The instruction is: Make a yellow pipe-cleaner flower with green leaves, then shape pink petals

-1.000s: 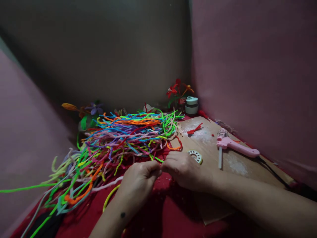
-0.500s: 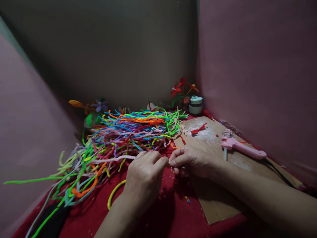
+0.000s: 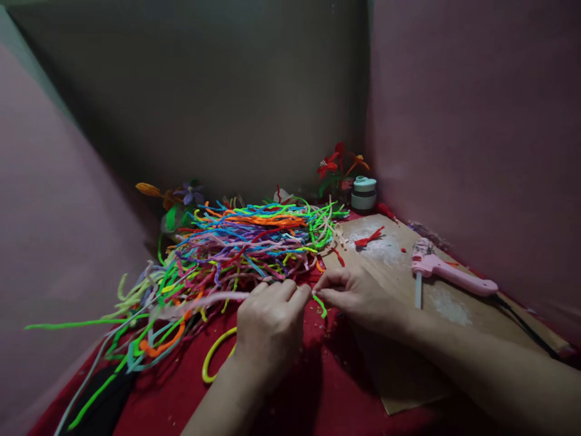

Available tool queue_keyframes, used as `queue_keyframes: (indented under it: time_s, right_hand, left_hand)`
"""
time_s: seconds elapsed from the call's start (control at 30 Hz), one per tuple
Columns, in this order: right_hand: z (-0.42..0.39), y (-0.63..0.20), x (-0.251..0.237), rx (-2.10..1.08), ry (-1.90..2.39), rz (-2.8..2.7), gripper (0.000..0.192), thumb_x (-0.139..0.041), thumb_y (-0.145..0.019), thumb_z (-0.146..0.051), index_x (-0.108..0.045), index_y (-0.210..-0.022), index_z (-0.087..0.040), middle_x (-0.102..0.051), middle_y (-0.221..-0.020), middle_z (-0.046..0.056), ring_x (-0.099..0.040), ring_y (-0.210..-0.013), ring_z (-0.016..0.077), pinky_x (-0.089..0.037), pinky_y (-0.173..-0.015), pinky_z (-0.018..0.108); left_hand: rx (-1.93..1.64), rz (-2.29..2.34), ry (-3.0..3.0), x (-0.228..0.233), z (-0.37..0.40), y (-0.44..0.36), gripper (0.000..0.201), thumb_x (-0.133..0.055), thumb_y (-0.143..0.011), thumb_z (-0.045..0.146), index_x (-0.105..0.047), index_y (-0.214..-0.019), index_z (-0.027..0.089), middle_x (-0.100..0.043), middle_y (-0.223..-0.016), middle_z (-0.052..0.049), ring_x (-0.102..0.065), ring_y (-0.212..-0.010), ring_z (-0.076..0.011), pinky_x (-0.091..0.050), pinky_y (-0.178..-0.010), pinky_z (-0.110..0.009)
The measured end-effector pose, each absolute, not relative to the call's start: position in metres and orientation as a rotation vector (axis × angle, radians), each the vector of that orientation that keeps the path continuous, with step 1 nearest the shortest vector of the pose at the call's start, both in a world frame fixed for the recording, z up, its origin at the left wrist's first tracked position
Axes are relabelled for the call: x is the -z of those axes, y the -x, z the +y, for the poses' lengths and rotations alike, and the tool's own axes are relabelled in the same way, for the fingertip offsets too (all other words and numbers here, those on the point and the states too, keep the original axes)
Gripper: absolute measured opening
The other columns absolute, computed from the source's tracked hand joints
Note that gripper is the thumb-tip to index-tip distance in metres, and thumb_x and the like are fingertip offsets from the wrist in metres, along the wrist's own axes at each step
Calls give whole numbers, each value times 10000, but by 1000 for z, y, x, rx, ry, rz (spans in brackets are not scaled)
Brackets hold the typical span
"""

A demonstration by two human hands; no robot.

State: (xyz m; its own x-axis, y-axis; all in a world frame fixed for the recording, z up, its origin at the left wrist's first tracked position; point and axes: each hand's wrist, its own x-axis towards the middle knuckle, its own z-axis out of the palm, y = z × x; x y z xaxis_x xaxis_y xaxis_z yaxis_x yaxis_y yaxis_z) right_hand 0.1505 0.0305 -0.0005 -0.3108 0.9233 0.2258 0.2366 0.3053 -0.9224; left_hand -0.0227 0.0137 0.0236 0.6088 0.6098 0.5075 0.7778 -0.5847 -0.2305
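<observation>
Hands, two. Left hand (image 3: 267,321) and right hand (image 3: 358,297) meet fingertip to fingertip over the red cloth (image 3: 318,387) of the worktop, each pinched shut on one short green pipe cleaner piece (image 3: 319,304), which hangs just below the fingertips.

Pipe cleaners, loose heap (image 3: 236,248): too many to count; green, orange, blue, pink, purple, red; lying just behind the left hand. One pale pink strand (image 3: 200,300) runs left from under the left hand. One yellow curved piece (image 3: 215,360) lies beside the left wrist.

Cardboard sheet (image 3: 408,363), one, under the right forearm.

Glue gun (image 3: 447,272), one, pink, on the cardboard.

Small jar (image 3: 364,193), one, in the far corner.

Pipe-cleaner flowers: one group of red and orange (image 3: 338,165) beside the jar; one group of purple and orange (image 3: 175,195) at far left.

Writing: none legible.
</observation>
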Motion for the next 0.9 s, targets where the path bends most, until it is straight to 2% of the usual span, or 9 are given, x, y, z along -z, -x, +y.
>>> queue_keyframes:
  time_s: [0.1, 0.2, 0.33, 0.5, 0.73, 0.9]
  right_hand:
    - [26, -150, 10, -347, 944, -2004, 178, -480, -799, -143, -655, -771, -128, -644, -698, 65, -561, -651, 140, -391, -618, 258]
    - [26, -151, 16, -35, 927, -2109, 185, -471, -819, -138, -650, -772, -128, -649, -671, 75, -574, -629, 147, -386, -600, 260]
    - [28, -153, 15, -18, 1031, -2152, 181, -477, -837, -167, -649, -789, -137, -648, -636, 54, -581, -582, 136, -364, -556, 250]
    - [33, -157, 10, -98, 1086, -2100, 241, -436, -876, -230, -651, -825, -135, -646, -615, 43, -543, -506, 109, -319, -503, 245]
    - [36, -157, 13, 72, 1041, -2173, 244, -426, -889, -232, -620, -777, -135, -614, -564, 38, -503, -489, 108, -239, -484, 267]
    - [37, -156, 14, 189, 1004, -2243, 200, -455, -887, -241, -603, -788, -150, -587, -540, 16, -466, -465, 104, -194, -475, 272]
  left_hand:
    - [411, -1355, 2425, -20, 10, 23, 173, -472, -843, 157, -603, -763, 236, -626, -640, 20, -547, -536, -156, -213, -501, -294]
    - [329, -1480, 2492, -21, 11, 24, 177, -463, -855, 179, -614, -820, 264, -662, -691, 32, -599, -587, -155, -215, -491, -269]
    - [340, -1504, 2478, -28, 19, 33, 180, -472, -868, 282, -651, -863, 300, -678, -736, 26, -610, -633, -166, -252, -512, -251]
    - [660, -1650, 2521, -41, 27, 52, 204, -506, -843, 389, -690, -860, 302, -700, -782, 33, -612, -702, -144, -337, -572, -215]
    - [986, -2062, 2762, -59, 26, 77, 308, -556, -765, 492, -684, -769, 212, -627, -667, 15, -539, -618, -131, -381, -548, -197]
    - [958, -2165, 2699, -62, 19, 90, 323, -585, -723, 498, -660, -680, 187, -585, -622, 3, -498, -587, -131, -376, -513, -203]
